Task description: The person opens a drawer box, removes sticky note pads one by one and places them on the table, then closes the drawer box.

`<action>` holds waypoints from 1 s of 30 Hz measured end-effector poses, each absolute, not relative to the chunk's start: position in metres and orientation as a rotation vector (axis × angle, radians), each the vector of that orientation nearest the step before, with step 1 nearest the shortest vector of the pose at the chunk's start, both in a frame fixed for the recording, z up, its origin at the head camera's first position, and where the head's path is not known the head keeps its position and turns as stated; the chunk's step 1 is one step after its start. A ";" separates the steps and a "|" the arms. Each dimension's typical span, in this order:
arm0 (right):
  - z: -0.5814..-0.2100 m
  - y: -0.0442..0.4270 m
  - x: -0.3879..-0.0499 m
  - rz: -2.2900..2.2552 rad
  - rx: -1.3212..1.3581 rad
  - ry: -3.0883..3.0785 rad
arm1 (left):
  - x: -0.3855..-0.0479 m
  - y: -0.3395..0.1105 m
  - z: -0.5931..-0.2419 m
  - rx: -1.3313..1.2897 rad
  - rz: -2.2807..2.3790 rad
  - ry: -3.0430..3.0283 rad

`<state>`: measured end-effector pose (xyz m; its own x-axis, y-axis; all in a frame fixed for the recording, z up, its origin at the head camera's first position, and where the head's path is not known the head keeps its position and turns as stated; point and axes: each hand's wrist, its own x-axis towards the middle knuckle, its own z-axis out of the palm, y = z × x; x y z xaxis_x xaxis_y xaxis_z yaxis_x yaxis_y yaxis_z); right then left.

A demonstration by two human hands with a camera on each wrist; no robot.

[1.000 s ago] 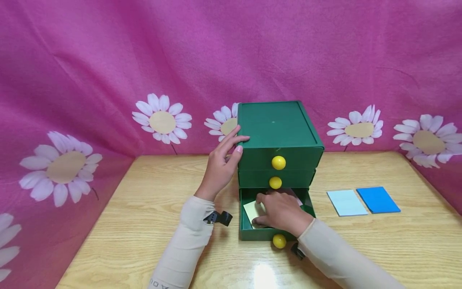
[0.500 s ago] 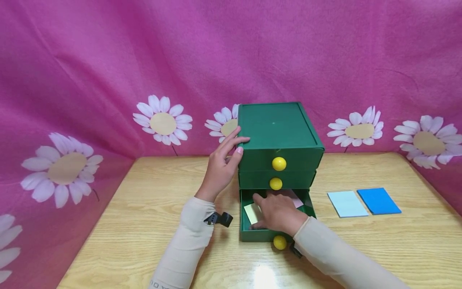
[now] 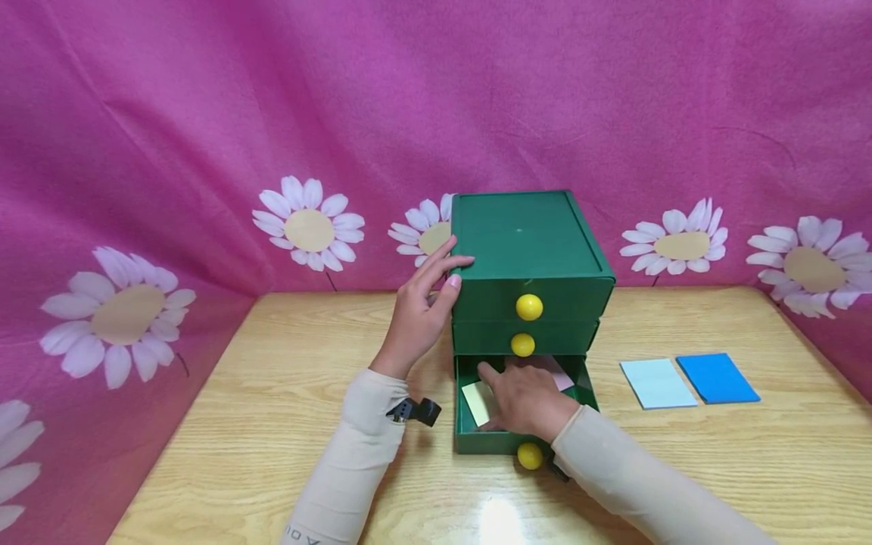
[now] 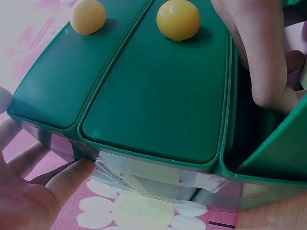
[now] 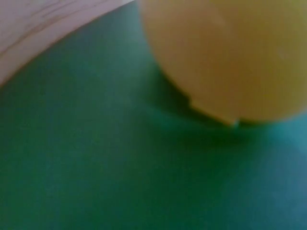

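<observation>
A green drawer cabinet [image 3: 531, 235] with yellow knobs stands on the table, its bottom drawer [image 3: 470, 443] pulled out. My left hand [image 3: 417, 314] rests on the cabinet's left side, fingertips over the top edge. My right hand [image 3: 531, 397] reaches down into the bottom drawer, thumb and fingers spread above a pale yellow notepad [image 3: 478, 403]. Part of that pad is hidden under the hand. Behind the hand lies a pink notepad [image 3: 557, 372], partly covered. The right wrist view shows only a blurred yellow knob [image 5: 230, 57] and the green drawer front [image 5: 96, 158].
On the wooden table [image 3: 736, 469], to the right of the cabinet, lie a light blue notepad [image 3: 658, 384] and a blue notepad [image 3: 718, 378] side by side. A pink cloth [image 3: 422, 98] with white flowers hangs behind and to the sides.
My right hand has shifted slightly left and its fingers have moved apart over the yellow notepad; more of the pink notepad shows. The left hand keeps its place.
</observation>
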<state>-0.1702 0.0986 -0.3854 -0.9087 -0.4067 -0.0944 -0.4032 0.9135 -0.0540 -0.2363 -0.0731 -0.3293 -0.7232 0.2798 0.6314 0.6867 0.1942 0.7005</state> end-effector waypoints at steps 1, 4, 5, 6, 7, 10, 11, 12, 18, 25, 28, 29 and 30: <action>-0.385 0.098 -0.170 -0.044 -0.627 2.971 | -0.236 -0.073 -0.329 -0.908 -1.542 -2.110; -0.385 0.097 -0.171 -0.035 -0.618 2.963 | -0.236 -0.073 -0.328 -0.909 -1.543 -2.109; -0.385 0.097 -0.171 -0.034 -0.616 2.961 | -0.236 -0.073 -0.328 -0.909 -1.545 -2.108; -0.385 0.097 -0.171 -0.033 -0.614 2.958 | -0.235 -0.073 -0.328 -0.909 -1.546 -2.109; -0.385 0.097 -0.171 -0.036 -0.612 2.956 | -0.235 -0.073 -0.328 -0.909 -1.546 -2.109; -0.385 0.097 -0.171 -0.050 -0.604 2.954 | -0.235 -0.073 -0.328 -0.907 -1.545 -2.115; -0.385 0.097 -0.171 -0.055 -0.601 2.955 | -0.235 -0.073 -0.328 -0.907 -1.544 -2.117; -0.385 0.097 -0.171 -0.064 -0.598 2.954 | -0.235 -0.073 -0.329 -0.907 -1.542 -2.119; -0.384 0.097 -0.171 -0.097 -0.584 2.945 | -0.236 -0.073 -0.329 -0.911 -1.536 -2.116; -0.381 0.099 -0.172 -0.103 -0.587 2.881 | -0.236 -0.073 -0.329 -0.915 -1.545 -2.105; -0.378 0.102 -0.174 -0.136 -0.593 2.846 | -0.236 -0.073 -0.329 -0.914 -1.540 -2.107; -0.377 0.103 -0.175 -0.152 -0.590 2.834 | -0.236 -0.073 -0.329 -0.913 -1.538 -2.109; -0.376 0.104 -0.175 -0.173 -0.585 2.821 | -0.236 -0.073 -0.329 -0.911 -1.534 -2.111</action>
